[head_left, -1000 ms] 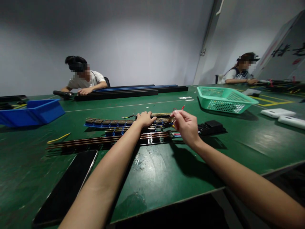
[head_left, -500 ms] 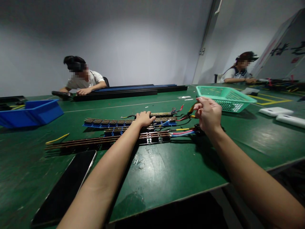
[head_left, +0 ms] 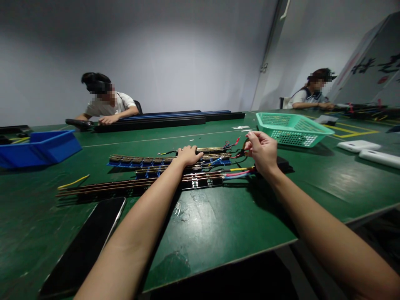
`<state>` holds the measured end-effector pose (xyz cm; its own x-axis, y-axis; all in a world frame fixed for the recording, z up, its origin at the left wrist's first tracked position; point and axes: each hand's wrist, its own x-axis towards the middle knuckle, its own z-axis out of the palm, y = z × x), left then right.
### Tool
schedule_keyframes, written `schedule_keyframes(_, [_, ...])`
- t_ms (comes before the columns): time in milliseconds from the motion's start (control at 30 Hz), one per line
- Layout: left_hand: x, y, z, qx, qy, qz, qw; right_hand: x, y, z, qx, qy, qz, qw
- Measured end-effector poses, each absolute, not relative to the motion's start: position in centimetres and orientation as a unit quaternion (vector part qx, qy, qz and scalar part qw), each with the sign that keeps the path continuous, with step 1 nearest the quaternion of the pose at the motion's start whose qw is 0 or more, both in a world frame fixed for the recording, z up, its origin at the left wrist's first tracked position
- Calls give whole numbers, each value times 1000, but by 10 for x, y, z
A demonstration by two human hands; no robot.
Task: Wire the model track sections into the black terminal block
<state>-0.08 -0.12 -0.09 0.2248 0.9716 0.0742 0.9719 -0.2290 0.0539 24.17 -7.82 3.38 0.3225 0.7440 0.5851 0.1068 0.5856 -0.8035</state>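
Several long strips with copper-coloured rods (head_left: 125, 184) lie side by side on the green table, some on blue holders (head_left: 118, 163). My left hand (head_left: 189, 156) rests on them with its fingers spread, pressing on the upper strips. Red, blue and yellow wires (head_left: 239, 173) come out of the right ends of the strips. Over that end is my right hand (head_left: 261, 151), its fingers pinched around a dark and yellowish wire (head_left: 244, 146). A black block (head_left: 283, 164) sits partly behind my right wrist.
A green basket (head_left: 293, 129) stands behind my right hand. At the left are a blue bin (head_left: 56, 148) and a black phone (head_left: 84, 246). Long black channels (head_left: 168, 123) lie at the back, near a person (head_left: 109, 106). White devices (head_left: 359, 145) lie right; another person (head_left: 308, 98) sits beyond.
My right hand has moved left and slightly down, drawing the wire closer to the strips' ends. My left hand stays on the strips.
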Motion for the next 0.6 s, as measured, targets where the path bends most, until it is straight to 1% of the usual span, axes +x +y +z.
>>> schedule_keyframes(67, [-1,0,-2,-781,-622,-44,5,240,-80,29,-409,-621,169,647])
schedule_keyframes(100, [-1,1,-3,-781,-623,-44,7,239,-82,26,-406,-680,133,596])
schedule_keyframes(167, [-1,2,-4,-780,-624,-45,10,234,-86,20,-371,-801,60,466])
schedule_keyframes(233, [-1,2,-5,-781,-623,-47,12,228,-91,15,-322,-879,1,351])
schedule_keyframes(267, [-1,2,-5,-781,-623,-48,12,225,-92,14,-307,-897,-18,318])
schedule_keyframes(300, [-1,2,-5,-781,-623,-48,12,222,-94,13,-302,-901,-30,309])
schedule_keyframes(333, [-1,1,-4,-781,-623,-49,11,221,-95,14,-311,-892,-34,325])
schedule_keyframes(367, [-1,1,-4,-781,-622,-49,10,221,-96,16,-332,-870,-28,363])
schedule_keyframes(500, [-1,2,-4,-783,-620,-46,8,229,-95,37,-407,-679,61,608])
schedule_keyframes(533, [-1,2,-4,-783,-620,-46,9,232,-92,43,-404,-630,88,658])
schedule_keyframes(600, [-2,3,-5,-783,-620,-47,12,238,-82,54,-384,-563,122,722])
